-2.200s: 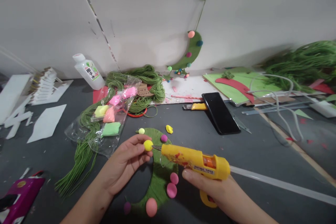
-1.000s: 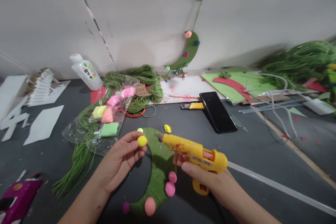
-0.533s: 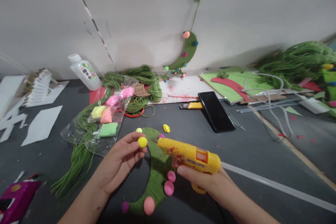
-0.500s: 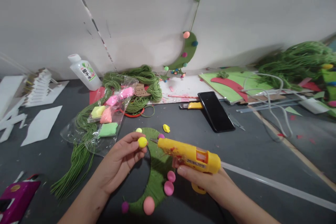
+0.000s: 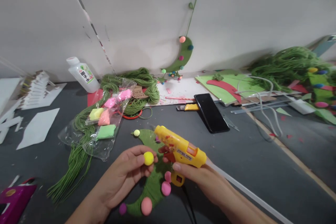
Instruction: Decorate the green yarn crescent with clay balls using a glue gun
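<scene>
Between the thumb and fingers of my left hand [image 5: 128, 168] is a small yellow ball [image 5: 148, 158], held over a green yarn-wrapped crescent [image 5: 154, 178]. My right hand [image 5: 194, 175] is wrapped round the grip of a yellow hot glue gun [image 5: 181, 145], its nozzle pointing up and left, above the crescent's upper part. A long clear glue stick [image 5: 246, 187] sticks out of the gun's back. Balls sit along the crescent: pale yellow [image 5: 137, 133] at the top, pink [image 5: 166, 188] at the right edge, coral [image 5: 146, 206] and purple [image 5: 123, 209] at the bottom.
Behind the crescent lie a clear bag of coloured clay [image 5: 106, 131], green yarn [image 5: 72, 171], a yellow cutter [image 5: 191, 107] and a black phone [image 5: 211, 113]. A white bottle [image 5: 83, 75] stands by the wall. A finished-looking crescent [image 5: 187, 50] hangs there. White cable [image 5: 261, 106] lies right.
The yellow ball and my left hand have moved down and right. The glue gun has shifted left and tilted its nozzle upward, away from the ball. The camera view has shifted slightly.
</scene>
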The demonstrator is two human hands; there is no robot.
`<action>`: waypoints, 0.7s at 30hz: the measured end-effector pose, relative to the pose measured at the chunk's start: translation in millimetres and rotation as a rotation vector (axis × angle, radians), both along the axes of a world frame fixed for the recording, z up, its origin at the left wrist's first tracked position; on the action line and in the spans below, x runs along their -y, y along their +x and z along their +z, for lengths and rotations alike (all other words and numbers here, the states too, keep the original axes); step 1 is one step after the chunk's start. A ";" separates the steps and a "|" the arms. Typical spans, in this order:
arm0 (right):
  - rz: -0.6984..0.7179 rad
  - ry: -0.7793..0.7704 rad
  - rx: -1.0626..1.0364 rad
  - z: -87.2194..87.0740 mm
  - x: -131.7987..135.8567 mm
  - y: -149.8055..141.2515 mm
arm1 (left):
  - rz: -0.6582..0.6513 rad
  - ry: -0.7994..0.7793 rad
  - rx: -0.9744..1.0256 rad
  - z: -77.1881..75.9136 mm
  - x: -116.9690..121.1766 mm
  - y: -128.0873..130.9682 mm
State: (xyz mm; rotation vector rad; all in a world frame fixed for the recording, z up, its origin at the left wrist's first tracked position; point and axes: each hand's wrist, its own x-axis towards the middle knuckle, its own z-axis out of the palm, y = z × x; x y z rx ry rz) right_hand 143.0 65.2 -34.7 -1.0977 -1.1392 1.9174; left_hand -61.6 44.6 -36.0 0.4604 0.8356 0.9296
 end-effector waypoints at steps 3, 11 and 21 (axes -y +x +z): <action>0.003 -0.036 0.015 -5.1 2.7 0.3 | -0.046 0.104 -0.004 4.0 3.8 2.3; -0.088 0.051 0.092 -3.5 7.6 -6.1 | -0.184 0.171 -0.057 1.7 14.4 15.6; -0.163 0.614 0.164 3.3 16.0 -7.0 | -0.321 0.294 -0.085 -2.2 23.7 18.8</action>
